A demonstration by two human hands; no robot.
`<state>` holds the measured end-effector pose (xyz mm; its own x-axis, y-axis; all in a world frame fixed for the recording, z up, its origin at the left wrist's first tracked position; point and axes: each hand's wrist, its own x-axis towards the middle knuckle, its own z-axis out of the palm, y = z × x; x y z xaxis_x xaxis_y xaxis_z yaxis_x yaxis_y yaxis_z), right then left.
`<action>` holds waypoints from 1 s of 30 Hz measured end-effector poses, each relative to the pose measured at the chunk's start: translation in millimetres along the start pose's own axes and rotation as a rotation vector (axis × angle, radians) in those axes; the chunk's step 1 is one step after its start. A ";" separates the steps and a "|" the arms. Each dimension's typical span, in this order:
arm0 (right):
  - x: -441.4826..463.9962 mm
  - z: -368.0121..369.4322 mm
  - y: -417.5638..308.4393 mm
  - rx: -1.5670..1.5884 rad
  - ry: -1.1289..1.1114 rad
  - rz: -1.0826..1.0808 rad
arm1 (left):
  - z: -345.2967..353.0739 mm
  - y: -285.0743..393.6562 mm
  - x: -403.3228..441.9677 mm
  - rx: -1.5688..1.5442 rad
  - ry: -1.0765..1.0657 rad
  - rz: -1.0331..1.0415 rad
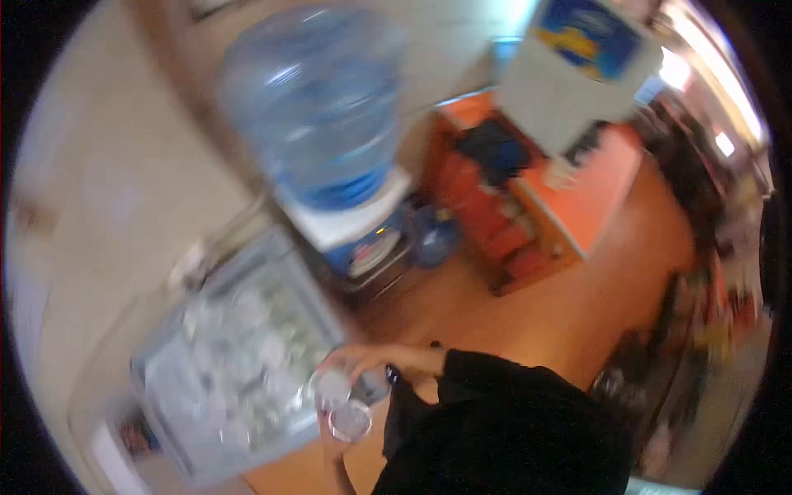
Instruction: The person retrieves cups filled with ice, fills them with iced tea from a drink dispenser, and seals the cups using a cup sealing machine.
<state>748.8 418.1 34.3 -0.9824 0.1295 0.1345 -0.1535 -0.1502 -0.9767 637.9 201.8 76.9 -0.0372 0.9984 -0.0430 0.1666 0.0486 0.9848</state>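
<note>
Low in the view, two clear round cups or glasses are side by side between my hands, blurred by motion. One hand (361, 360), at the end of the upper black-sleeved arm, curls round the upper glass (333, 388). Below it, the other hand (332, 441) is wrapped at the lower glass (350, 421). Just left of both hands is a grey crate (318, 285) filled with clear glassware (256, 346). The finer finger positions are smeared.
A water dispenser with a large blue bottle (318, 107) stands beyond the crate. An orange-topped desk (590, 202) with red sides is farther right, near a white box (569, 91). Dark cluttered items line the right edge.
</note>
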 end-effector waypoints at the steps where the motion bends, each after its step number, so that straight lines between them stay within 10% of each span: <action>1: 5.2 2.3 11.6 0.021 0.007 -0.009 | 0.2 -4.7 5.2 0.026 -0.062 0.001; 13: -168.3 -47.8 -100.4 0.281 0.466 -0.265 | 102.2 15.0 155.4 0.006 -0.632 -0.028; 30: -706.9 -191.9 -223.7 0.019 1.323 -0.133 | 630.3 128.1 384.5 0.000 -0.929 0.431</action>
<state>1498.0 548.3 125.6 -0.1184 0.9919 -0.0458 -0.2520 -0.0746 -0.9649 1266.1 610.4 80.5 0.8043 0.5592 0.2012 -0.0151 -0.3192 0.9476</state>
